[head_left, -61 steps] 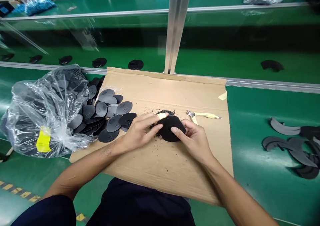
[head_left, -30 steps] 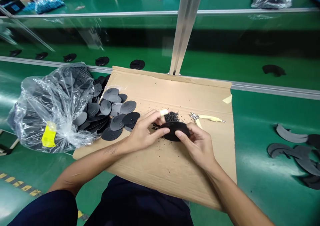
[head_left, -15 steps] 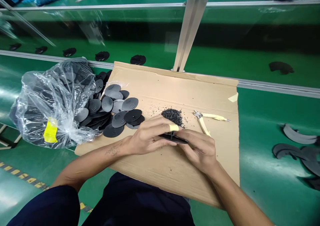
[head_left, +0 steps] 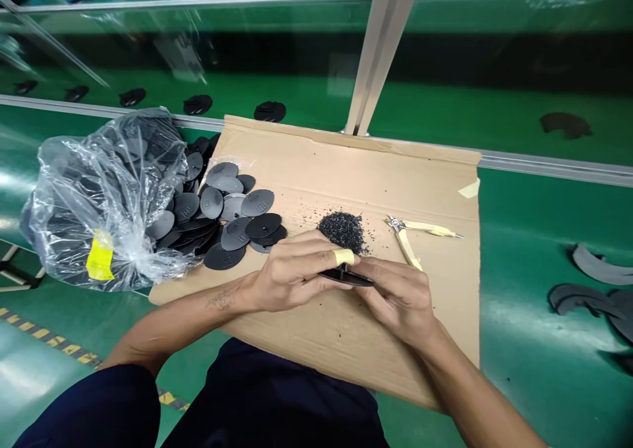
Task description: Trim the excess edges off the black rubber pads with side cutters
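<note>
No words or numbers can be read here. The gray discs (head_left: 257, 202) on the cardboard (head_left: 346, 171) each have a small square mark pressed in, too tiny to read. The black disc (head_left: 349, 277) held by the left hand (head_left: 291, 273) and right hand (head_left: 400, 293) shows only its thin edge. The yellow label (head_left: 99, 263) on the clear plastic bag (head_left: 84, 184) is crumpled and shows no letters from here.

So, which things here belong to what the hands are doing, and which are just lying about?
In hand: black disc, pinched edge-on by left hand and right hand; cardboard sheet beneath them.
Lying about: yellow-handled cutters, heap of black crumbs, loose discs, plastic bag of discs, curved grey pieces, discs on the belt.
</note>
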Tool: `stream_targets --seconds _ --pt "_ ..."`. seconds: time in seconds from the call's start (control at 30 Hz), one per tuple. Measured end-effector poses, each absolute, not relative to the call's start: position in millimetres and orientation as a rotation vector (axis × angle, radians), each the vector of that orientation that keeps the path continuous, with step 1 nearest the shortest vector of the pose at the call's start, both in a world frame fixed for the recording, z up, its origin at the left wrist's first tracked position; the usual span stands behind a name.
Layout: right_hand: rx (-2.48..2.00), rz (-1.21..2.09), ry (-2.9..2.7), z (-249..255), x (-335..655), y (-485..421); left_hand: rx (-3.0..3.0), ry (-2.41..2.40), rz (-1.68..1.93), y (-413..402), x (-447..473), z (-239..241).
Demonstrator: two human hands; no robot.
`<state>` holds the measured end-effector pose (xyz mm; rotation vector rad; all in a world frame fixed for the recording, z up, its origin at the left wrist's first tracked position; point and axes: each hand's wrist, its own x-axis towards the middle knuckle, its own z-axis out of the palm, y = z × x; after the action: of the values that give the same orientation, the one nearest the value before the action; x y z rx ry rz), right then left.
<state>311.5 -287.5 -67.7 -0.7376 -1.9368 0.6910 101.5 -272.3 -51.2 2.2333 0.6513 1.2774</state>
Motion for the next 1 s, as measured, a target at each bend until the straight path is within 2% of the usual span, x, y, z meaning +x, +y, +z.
stream_targets --seconds 0.2,0.5,0.57,0.7,0.8,0.9,1.0 --pt "-0.736 0.722 -1.934 -65.3 313.1 -288.3 2.224 0.697 1.375 -277.9 103.8 -53.7" --pt "-0.758 0.766 -1.971 -60.7 317.7 -281.9 2.226 0.689 1.208 -268.5 102.4 -49.3" --pt "-0.883 0.655 -2.078 -58.4 330.5 -272.3 2.202 0.708 1.235 -266.2 99.0 -52.2" --pt "-1.396 0.175 -2.167 -65.8 372.2 -251.6 2.193 0.805 1.296 -260.5 91.0 -57.3" --pt "-1.519 0.088 -2.184 -74.2 391.8 -245.3 2.238 0.848 1.279 -257.4 87.9 -59.6" --pt "-1.537 0.157 -2.185 -71.0 385.4 -247.9 2.249 0.865 1.292 -256.8 87.5 -63.0" --pt "-1.382 0.429 -2.138 -59.7 363.4 -254.9 2.22 0.885 1.293 -257.5 87.6 -66.2"
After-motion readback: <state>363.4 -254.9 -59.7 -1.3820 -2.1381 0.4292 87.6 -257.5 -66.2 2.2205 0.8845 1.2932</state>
